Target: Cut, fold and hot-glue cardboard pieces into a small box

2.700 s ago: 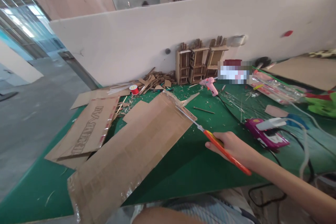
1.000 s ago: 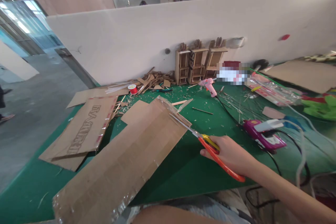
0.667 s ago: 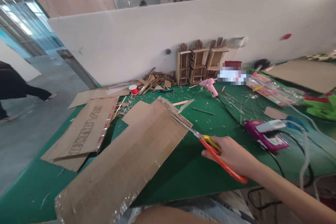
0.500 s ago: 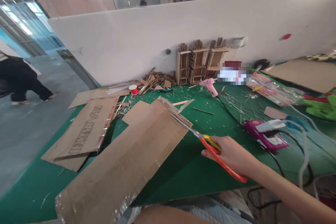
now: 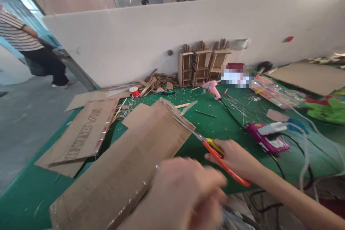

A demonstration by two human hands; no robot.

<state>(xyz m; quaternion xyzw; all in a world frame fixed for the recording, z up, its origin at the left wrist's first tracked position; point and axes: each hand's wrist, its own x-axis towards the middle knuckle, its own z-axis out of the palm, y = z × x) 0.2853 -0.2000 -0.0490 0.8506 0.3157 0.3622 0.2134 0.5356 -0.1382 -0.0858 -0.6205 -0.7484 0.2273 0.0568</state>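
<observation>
One cut seems in hand: right hand (image 5: 234, 155) grips scissors (image 5: 225, 167); left hand (image 5: 183, 187) (blurred, closure unclear) should steady cardboard (image 5: 115, 165) near tabletop's (image 5: 24, 201) front edge.

Cardboard sheet (image 5: 81, 129), L side of table: one row of lg. outlined block chars., printed dk. on brown, running slantwise down the sheet; "V" and "A" appear legible nr. upper end, remaining chars. not read w/ certainty. Small red marks along R edge of same sheet, illeg. Mid. cardboard box (image 5: 202, 72) by the white partition: dk. lettering on its L side, too sm. to read. Red spool (image 5: 134, 93): printed label on top face, illeg. Purple power strip (image 5: 265, 139): wht. markings on side, wording unclear. Wht. paper (image 5: 235, 78) R of boxes: pixelated, content n/r.
</observation>
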